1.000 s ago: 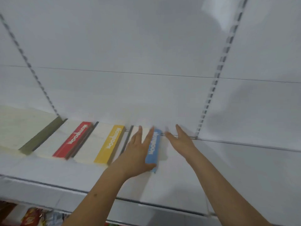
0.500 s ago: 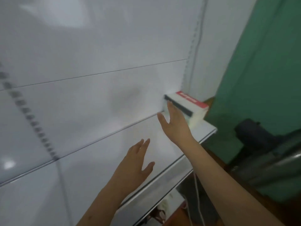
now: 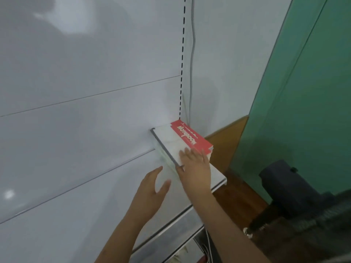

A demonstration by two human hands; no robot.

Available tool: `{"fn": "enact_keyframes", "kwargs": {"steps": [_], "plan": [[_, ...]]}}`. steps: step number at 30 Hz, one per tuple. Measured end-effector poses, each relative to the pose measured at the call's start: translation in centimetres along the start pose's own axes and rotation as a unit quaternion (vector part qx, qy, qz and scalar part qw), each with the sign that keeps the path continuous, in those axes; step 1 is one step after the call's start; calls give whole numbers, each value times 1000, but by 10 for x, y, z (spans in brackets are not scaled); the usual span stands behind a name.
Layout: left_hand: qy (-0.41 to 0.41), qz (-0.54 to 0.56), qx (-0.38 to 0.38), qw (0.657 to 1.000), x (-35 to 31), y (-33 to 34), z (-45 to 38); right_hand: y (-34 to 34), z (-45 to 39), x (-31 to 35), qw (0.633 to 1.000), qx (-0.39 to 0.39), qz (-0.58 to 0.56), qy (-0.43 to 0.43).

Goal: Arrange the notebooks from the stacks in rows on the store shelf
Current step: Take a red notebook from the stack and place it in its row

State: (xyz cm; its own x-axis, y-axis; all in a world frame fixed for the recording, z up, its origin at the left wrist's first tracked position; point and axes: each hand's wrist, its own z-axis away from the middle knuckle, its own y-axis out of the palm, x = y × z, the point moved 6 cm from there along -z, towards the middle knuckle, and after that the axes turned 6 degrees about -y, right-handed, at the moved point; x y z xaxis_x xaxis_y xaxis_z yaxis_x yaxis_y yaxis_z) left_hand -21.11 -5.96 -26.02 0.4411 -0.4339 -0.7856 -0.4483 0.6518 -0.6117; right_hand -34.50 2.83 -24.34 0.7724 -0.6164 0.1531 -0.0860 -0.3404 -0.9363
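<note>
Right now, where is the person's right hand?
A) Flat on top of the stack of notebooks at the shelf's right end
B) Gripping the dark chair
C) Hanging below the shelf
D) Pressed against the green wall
A: the right hand lies with straight fingers on the top cover of the stack of notebooks, at the right end of the shelf, while the left hand hovers open beside the stack.

The right hand (image 3: 195, 168) has reached the notebook stack (image 3: 178, 143) and now rests on top; the left hand (image 3: 150, 192) has drawn close beside it. The view has closed in.
</note>
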Motion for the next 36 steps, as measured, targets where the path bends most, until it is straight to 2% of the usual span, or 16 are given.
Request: {"fn": "enact_keyframes", "kwargs": {"steps": [2, 3, 5, 6, 8, 10, 15, 20, 22, 25, 27, 29, 31, 33, 34, 36], "plan": [[-59, 117, -24, 991, -8, -4, -9, -6, 13, 13, 998, -56, -31, -27], [-85, 216, -23, 973, -12, -5, -12, -9, 22, 24, 993, -80, -61, -54], [-149, 427, -14, 892, -18, -5, -14, -12, 41, 47, 979, -104, -131, -118], [-174, 489, -29, 855, -19, -10, -15, -15, 48, 56, 970, -103, -172, -136], [-196, 514, -83, 831, -11, -24, -16, -18, 50, 56, 958, -92, -242, -122], [-204, 496, -125, 835, 1, -44, -14, -15, 34, 39, 961, -80, -256, -64], [-217, 421, -147, 868, 19, -68, -2, 13, -7, 1, 994, 12, -105, 29], [-221, 422, -135, 869, 16, -53, 6, -5, 9, 10, 991, -98, -89, 15], [-213, 438, -123, 865, 10, -45, 9, -15, 24, 20, 977, -160, -137, -16], [-203, 516, -84, 828, -2, -38, 11, -33, 44, 58, 946, -210, -225, -105], [-203, 547, -88, 807, -3, -43, 16, -38, 56, 88, 934, -188, -264, -152], [-198, 530, -129, 815, 14, -57, 26, -36, 62, 110, 928, -145, -299, -167], [-201, 493, -166, 830, 34, -74, 46, -32, 57, 117, 925, -111, -338, -133], [-202, 461, -181, 845, 47, -95, 72, -25, 42, 123, 931, -38, -354, -76], [-203, 451, -184, 849, 54, -104, 85, -21, 35, 131, 922, 13, -381, -59], [-203, 435, -194, 855, 66, -123, 114, -16, 26, 158, 867, 117, -482, -36]]}}
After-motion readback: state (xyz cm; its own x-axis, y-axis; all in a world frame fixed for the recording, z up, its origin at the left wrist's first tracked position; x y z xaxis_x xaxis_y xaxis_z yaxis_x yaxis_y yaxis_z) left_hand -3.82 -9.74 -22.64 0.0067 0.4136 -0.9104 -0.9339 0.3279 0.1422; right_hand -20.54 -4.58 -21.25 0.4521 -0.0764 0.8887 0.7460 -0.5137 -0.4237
